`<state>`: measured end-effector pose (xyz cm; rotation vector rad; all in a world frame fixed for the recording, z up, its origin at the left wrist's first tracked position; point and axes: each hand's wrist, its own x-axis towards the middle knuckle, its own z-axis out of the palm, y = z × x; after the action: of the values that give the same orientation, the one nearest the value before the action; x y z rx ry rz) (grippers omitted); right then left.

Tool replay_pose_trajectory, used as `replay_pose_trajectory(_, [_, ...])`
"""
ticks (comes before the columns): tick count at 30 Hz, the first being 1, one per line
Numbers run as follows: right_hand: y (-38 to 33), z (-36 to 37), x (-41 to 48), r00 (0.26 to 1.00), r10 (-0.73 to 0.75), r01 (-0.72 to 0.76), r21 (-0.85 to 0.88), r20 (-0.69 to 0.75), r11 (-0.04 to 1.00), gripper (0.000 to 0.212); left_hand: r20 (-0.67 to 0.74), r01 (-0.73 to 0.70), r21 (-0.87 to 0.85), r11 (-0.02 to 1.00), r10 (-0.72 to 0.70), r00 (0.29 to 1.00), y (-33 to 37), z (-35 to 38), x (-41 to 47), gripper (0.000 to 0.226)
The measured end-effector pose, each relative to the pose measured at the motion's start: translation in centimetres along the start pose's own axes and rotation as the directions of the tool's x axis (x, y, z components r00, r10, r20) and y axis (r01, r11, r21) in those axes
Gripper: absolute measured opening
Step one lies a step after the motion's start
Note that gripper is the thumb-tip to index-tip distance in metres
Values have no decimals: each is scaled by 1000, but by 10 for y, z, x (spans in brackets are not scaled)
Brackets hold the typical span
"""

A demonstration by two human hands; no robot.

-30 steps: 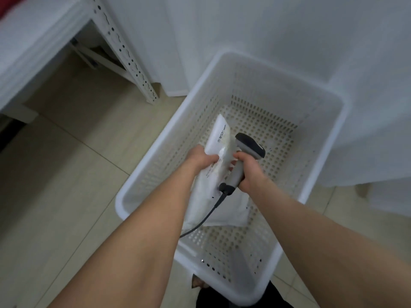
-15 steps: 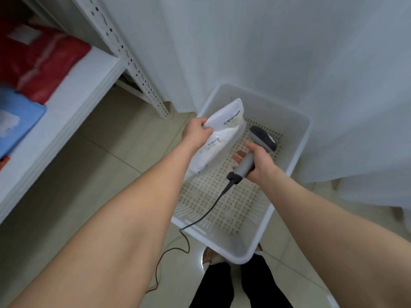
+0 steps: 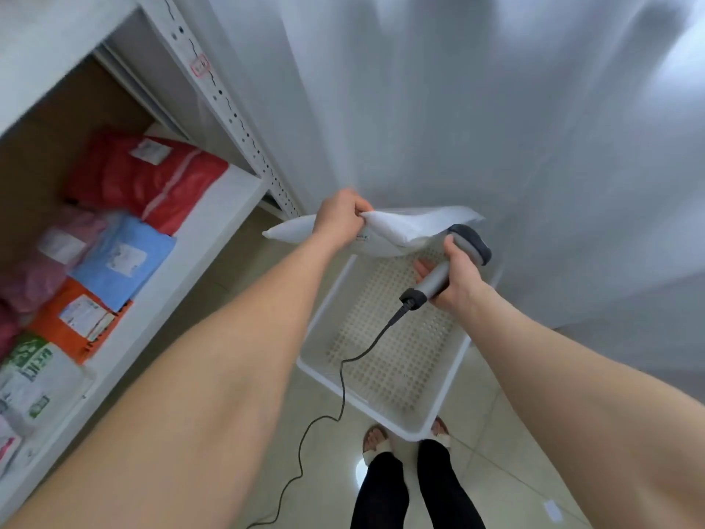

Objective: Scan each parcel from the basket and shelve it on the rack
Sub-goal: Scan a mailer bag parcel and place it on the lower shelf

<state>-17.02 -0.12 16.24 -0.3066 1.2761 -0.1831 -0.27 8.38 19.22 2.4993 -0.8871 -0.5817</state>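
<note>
The white parcel [image 3: 412, 227] is up in the air in the middle of the frame, just over the far end of the white basket [image 3: 324, 322]. The left hand [image 3: 339, 219] pinches its top edge with curled fingers. The right hand [image 3: 457, 280] has its fingers wrapped round the handle of the grey scanner [image 3: 467, 242], whose head is just beside the parcel. This looks like the scan step. Next, the scanner's front must face the label, and only a bit of print shows near the left hand, so the parcel may need a turn. Then it goes to the rack [image 3: 183, 253] on the left, where a red parcel [image 3: 145, 177], a blue parcel [image 3: 122, 261] and an orange parcel [image 3: 76, 318] lie close together. The scanner cable [image 3: 343, 379] hangs down over the basket and could snag.
</note>
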Motion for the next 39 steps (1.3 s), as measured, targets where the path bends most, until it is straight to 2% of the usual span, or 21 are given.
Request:
replay_pose_trajectory(4, [-10, 19, -47, 1000, 5, -5, 4, 6, 1000, 54, -14, -33, 27, 999, 34, 999, 23, -35, -13, 33])
replay_pose_trajectory(7, [-17, 28, -71, 1000, 22, -22, -15, 14, 1000, 61, 33, -78, 93, 993, 76, 997, 39, -59, -23, 36])
replay_pose_trajectory(11, [-27, 43, -95, 998, 49, -43, -131, 39, 990, 64, 106, -161, 132, 978, 148, 983, 59, -80, -33, 38])
replay_pose_trajectory(16, [-35, 45, -118, 999, 22, -13, -295, 29, 955, 54, 160, -194, 92, 977, 178, 971, 76, -92, -44, 38])
replay_pose_trajectory(19, [-36, 44, -127, 1000, -2, 4, -332, 6, 943, 37, 190, -208, 70, 976, 192, 963, 83, -102, -52, 40])
replay_pose_trajectory(24, [-24, 50, -147, 999, -21, 32, -313, 39, 949, 31, 264, -223, 64, 973, 198, 944, 85, -132, -67, 46])
replay_pose_trajectory(28, [-6, 64, -164, 997, -38, 55, -305, 61, 951, 36, 284, -243, 85, 966, 210, 935, 71, -159, -78, 46])
replay_pose_trajectory(31, [21, 77, -173, 997, -46, 60, -235, 66, 970, 37, 333, -263, 85, 961, 222, 917, 53, -180, -94, 46])
replay_pose_trajectory(35, [65, 94, -186, 984, -126, 143, -135, 125, 980, 37, 395, -279, 71, 958, 230, 889, 13, -206, -130, 46])
replay_pose_trajectory(39, [103, 107, -199, 976, -154, 160, -27, 153, 987, 37, 411, -272, 22, 962, 239, 880, -26, -223, -159, 43])
